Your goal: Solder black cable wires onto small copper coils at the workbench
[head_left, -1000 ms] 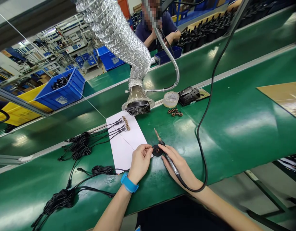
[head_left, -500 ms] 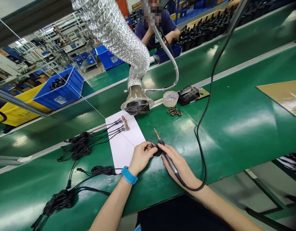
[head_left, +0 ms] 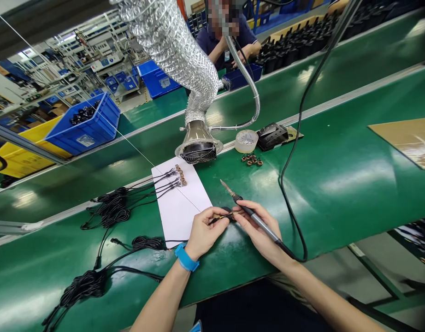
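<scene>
My left hand [head_left: 203, 233], with a blue wristband [head_left: 186, 257], pinches the end of a black cable [head_left: 217, 218] with thin wires showing. My right hand [head_left: 262, 235] carries a soldering iron [head_left: 257, 220] across it, tip pointing up and to the left, clear of the wires. Its thumb and fingertips also close at the wire ends; what exactly they pinch is too small to tell. Just behind the fingers, a round black piece [head_left: 227, 210] lies partly hidden. A white sheet [head_left: 174, 216] at the left bears cable ends and a row of small brown parts [head_left: 181, 175].
A fume duct hood [head_left: 198, 150] hangs behind my hands. Beyond them are small copper-coloured parts [head_left: 252, 160], a round tub [head_left: 246, 141] and a black holder [head_left: 273, 136]. Black cable bundles [head_left: 83, 286] lie left; cardboard [head_left: 406, 138] lies right. A co-worker [head_left: 229, 41] sits opposite.
My right hand has turned and brought its thumb and fingertips to the wires at my left fingers. The soldering iron now lies more slanted across that hand. The cable end is more visible.
</scene>
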Demonstrator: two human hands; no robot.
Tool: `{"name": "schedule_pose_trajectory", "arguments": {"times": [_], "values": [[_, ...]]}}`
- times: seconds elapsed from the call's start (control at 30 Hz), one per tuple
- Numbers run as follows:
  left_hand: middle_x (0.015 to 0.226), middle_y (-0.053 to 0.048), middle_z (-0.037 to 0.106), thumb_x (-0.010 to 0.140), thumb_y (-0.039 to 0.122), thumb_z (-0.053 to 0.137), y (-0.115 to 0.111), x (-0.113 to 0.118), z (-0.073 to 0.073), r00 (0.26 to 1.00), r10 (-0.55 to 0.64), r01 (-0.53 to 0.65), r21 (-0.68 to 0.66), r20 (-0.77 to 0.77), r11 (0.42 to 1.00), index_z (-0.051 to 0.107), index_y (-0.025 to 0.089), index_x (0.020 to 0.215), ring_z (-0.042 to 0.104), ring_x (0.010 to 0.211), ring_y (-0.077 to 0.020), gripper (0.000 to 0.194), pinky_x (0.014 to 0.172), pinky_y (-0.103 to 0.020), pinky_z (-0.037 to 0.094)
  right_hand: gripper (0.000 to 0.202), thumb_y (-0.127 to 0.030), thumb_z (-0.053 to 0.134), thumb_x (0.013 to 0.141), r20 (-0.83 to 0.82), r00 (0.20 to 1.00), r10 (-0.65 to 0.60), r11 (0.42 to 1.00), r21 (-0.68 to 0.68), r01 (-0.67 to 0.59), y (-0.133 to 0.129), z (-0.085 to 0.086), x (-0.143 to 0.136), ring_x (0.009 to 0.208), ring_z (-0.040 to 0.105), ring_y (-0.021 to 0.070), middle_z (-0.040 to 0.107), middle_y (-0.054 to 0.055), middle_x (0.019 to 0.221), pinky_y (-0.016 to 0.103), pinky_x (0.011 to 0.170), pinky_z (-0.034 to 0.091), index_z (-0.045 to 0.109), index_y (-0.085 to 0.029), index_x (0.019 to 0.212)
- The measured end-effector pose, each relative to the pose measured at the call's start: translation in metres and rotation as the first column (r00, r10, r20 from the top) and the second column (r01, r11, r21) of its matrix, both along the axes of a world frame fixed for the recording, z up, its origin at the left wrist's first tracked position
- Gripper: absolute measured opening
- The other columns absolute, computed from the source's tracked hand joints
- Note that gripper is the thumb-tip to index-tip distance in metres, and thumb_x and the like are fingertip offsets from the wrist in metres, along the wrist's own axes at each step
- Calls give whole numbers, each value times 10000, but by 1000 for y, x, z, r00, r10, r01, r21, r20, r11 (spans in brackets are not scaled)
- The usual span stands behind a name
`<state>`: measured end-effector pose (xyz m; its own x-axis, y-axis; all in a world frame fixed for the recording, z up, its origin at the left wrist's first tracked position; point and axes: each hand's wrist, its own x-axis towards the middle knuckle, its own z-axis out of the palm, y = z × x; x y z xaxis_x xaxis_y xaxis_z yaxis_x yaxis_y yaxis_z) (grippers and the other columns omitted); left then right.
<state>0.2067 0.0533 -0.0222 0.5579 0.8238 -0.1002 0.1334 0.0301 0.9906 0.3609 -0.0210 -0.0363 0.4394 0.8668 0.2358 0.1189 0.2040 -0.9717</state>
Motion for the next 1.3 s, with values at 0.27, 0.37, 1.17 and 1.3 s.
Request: {"name": "schedule_pose_trajectory", "arguments": {"times": [0.27, 0.37, 1.17, 1.3], "values": [[930, -65, 690, 944, 346, 613, -1, -1, 2, 998, -65, 63, 85, 21, 994, 697, 167, 977, 606, 832, -163, 201, 767, -259, 468, 264, -159, 644, 917, 338, 941, -35, 985, 169, -24, -5, 10, 6, 999, 670, 175, 682, 48, 1058, 313, 893, 562, 657, -264, 1159], [806, -32, 632, 957, 363, 578, -3, -1, 2, 997, -75, 76, 72, -4, 995, 656, 166, 918, 544, 721, -134, 216, 680, -238, 430, 235, -170, 636, 926, 300, 954, -24, 990, 140, -20, -6, 12, 4, 981, 670, 174, 682, 42, 1040, 312, 876, 562, 656, -264, 1141], [741, -36, 623, 860, 288, 678, 1, -1, -2, 999, -44, 43, 54, 20, 998, 686, 120, 813, 516, 663, -115, 175, 618, -232, 389, 267, -153, 636, 928, 276, 961, -4, 992, 123, -31, -8, 7, 7, 1001, 647, 177, 672, 29, 1050, 327, 914, 519, 648, -287, 1159], [709, 0, 583, 806, 261, 751, 2, 0, -1, 997, -40, 42, -30, 70, 999, 685, 129, 994, 498, 633, -99, 240, 610, -220, 383, 274, -150, 644, 925, 262, 965, -7, 991, 128, -27, -8, 8, 5, 988, 648, 165, 672, 19, 1043, 308, 901, 520, 646, -292, 1159]]}}
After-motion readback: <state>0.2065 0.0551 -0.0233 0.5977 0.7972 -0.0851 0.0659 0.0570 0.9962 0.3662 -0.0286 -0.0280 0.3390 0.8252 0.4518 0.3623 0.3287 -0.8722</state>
